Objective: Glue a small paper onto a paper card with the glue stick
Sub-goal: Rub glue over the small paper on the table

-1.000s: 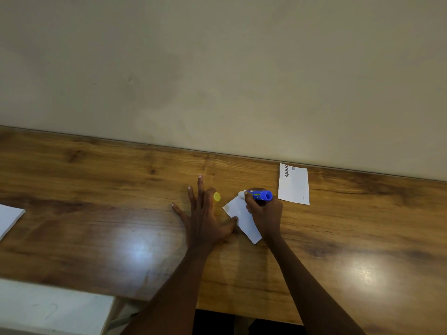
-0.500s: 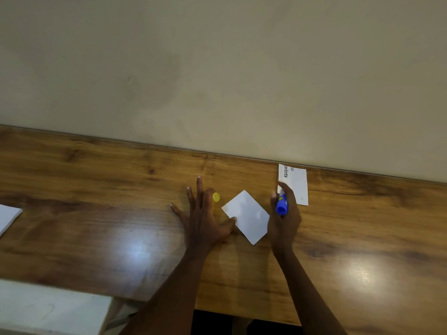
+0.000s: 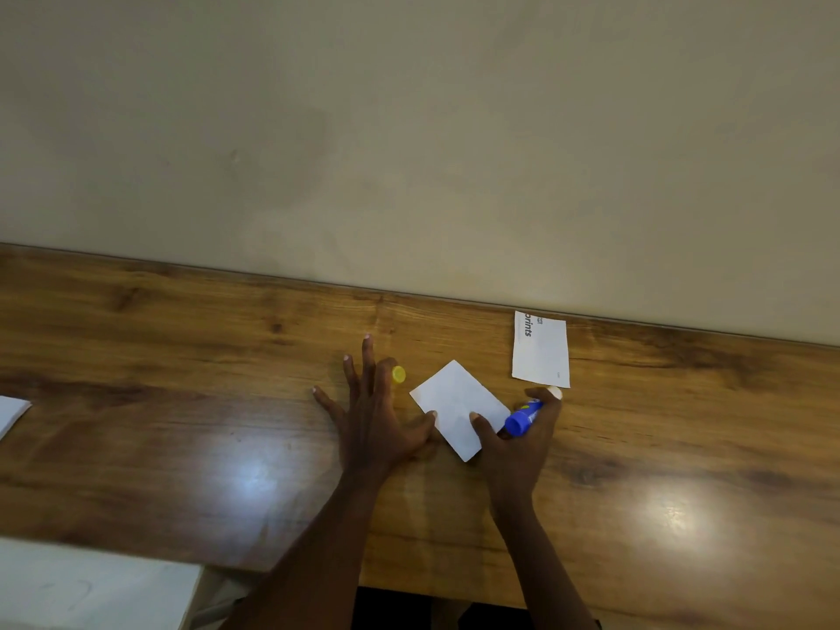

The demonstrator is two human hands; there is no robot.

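Small paper [image 3: 454,404]: flat, skewed, mid-desk between both hands.
Left hand [image 3: 372,416]: pressed flat on the desk [image 3: 182,402], fingers spread; thumb against the small paper's left edge, judged to stop it sliding.
Right hand [image 3: 518,443]: fingers curled round the glue stick [image 3: 522,418]; thumb tip on the small paper.
Paper card [image 3: 541,350]: at the desk's far edge, apart from the small paper; joining not yet done.
Yellow cap [image 3: 399,374]: beside the left fingers, judged parked within reach.

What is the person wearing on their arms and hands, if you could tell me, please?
Nothing that shows. The left hand and right hand are bare: no gloves, rings or watch are visible. The left forearm and right forearm are bare too, with no sleeve in view down to the picture's edge.
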